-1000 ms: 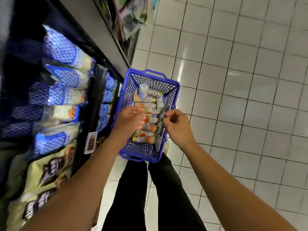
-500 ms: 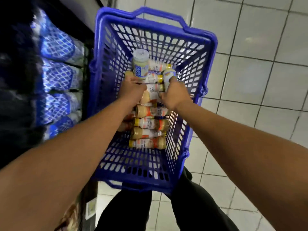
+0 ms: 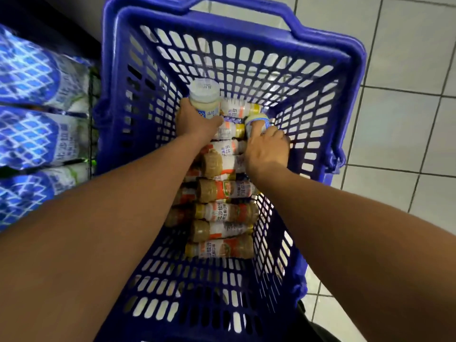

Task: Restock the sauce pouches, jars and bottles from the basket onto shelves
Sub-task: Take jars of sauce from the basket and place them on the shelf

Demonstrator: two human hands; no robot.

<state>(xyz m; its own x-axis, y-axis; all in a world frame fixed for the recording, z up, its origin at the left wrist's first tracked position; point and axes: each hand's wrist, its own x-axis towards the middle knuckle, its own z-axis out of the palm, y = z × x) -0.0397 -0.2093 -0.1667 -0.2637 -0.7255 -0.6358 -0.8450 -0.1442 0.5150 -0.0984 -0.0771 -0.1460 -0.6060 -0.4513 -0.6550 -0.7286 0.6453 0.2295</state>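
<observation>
- Looking straight down into a blue plastic basket, which fills most of the middle of the frame. Its handle is at the top edge.
- The left hand is down inside the basket, a bit above centre. Its fingers are curled round a jar with a pale lid. The jar stands upright with creamy stuff inside and a blue and white label.
- The right hand is just right of centre, also inside the basket. Its fingers are wrapped onto a small pale-capped bottle near the right wall. I can't tell how tight the grip is, since the back of the hand hides most of it.
- Between the two hands are a couple of white-label bottles with yellow caps, lying on their sides.
- Below the hands, running toward the lower middle of the frame, is a row of brownish dressing bottles with orange and white labels. They all lie sideways, packed against each other on the basket floor, and more sit underneath on the left side of the pile.
- The left edge of the frame has blue diamond-print pouches stacked just beside the basket's left wall.
- The right side and top right corner show the pale tiled floor.
</observation>
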